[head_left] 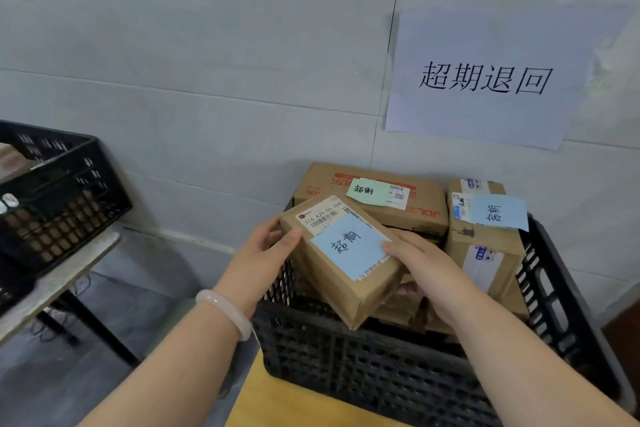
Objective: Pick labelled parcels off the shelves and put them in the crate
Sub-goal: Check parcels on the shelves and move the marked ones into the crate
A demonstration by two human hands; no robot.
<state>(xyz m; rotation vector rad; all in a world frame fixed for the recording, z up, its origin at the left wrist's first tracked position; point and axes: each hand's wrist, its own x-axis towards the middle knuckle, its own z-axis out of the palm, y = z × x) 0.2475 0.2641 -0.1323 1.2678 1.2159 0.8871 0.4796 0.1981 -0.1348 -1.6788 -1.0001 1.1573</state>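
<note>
while the left hand (263, 250) clasps the parcel (332, 284) at its left end, thumb on top, the right hand (426, 267) grips its right edge, thumb on the blue note (349, 246), fingers curled beneath. it hangs tilted over the front left corner of the crate (381, 367); other boxes (485, 253) fill its back and right.

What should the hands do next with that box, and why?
Probably lower the parcel into the near side of the black crate and let go: the left hand and right hand hold it tilted over the front wall, and labelled boxes fill the back.
</note>
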